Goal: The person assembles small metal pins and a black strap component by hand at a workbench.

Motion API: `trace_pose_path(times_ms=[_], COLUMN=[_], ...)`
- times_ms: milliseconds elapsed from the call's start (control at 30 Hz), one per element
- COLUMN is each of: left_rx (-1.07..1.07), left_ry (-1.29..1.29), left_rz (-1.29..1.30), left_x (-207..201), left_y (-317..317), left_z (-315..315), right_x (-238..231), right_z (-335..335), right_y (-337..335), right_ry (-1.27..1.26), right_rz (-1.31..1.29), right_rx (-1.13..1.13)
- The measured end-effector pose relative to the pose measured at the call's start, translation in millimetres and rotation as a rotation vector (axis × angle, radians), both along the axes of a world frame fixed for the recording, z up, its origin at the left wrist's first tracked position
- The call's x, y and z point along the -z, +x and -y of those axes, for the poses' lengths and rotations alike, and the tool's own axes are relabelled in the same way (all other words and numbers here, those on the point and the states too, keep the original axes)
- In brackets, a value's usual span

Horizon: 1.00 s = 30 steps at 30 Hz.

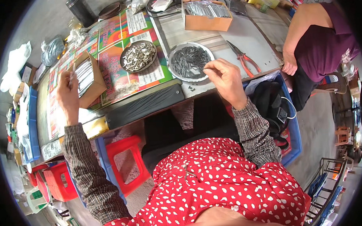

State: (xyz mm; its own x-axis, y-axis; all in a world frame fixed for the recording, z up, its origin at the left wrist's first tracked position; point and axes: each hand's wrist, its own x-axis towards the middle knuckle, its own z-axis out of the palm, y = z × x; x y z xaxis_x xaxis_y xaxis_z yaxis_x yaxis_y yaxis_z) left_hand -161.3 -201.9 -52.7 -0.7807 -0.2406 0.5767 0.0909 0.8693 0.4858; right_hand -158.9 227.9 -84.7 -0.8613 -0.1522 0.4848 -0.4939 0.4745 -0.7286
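At the left of the table my left hand [68,95] is raised beside an open cardboard box [96,82] of thin pale strips [84,75]. Its fingers are closed together, with a small thin pale piece at their tips that is too blurred to name. My right hand [227,80] hovers at the right rim of a white bowl [171,69] filled with small dark metal pins [190,61]. Thumb and forefinger are pinched; whatever lies between them is hidden. Between the hands, a round dark dish [124,66] holds many small silvery metal parts [139,56].
Red-handled pliers [243,58] lie right of the bowl, and a few loose pins [191,88] near the table edge. Another box of metal strips [207,20] stands farther back. A co-worker [322,40] sits at the right. A blue crate [294,137] with a black bag is below.
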Motion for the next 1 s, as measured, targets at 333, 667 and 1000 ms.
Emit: trace_pose_path(times_ms=[333, 667, 1000], left_rx=[0.506, 0.670, 1.073], left_ry=[0.872, 0.821, 0.546], left_rz=[0.137, 0.267, 0.060], left_x=[-4, 6, -30], left_y=[120, 141, 151], left_z=[-155, -191, -189], right_x=[12, 12, 8], right_z=[2, 10, 20], right_y=[-18, -31, -42], right_ry=[0.334, 0.469, 0.752], right_rz=[-0.206, -0.268, -0.350], right_rx=[0.028, -0.027, -0.029])
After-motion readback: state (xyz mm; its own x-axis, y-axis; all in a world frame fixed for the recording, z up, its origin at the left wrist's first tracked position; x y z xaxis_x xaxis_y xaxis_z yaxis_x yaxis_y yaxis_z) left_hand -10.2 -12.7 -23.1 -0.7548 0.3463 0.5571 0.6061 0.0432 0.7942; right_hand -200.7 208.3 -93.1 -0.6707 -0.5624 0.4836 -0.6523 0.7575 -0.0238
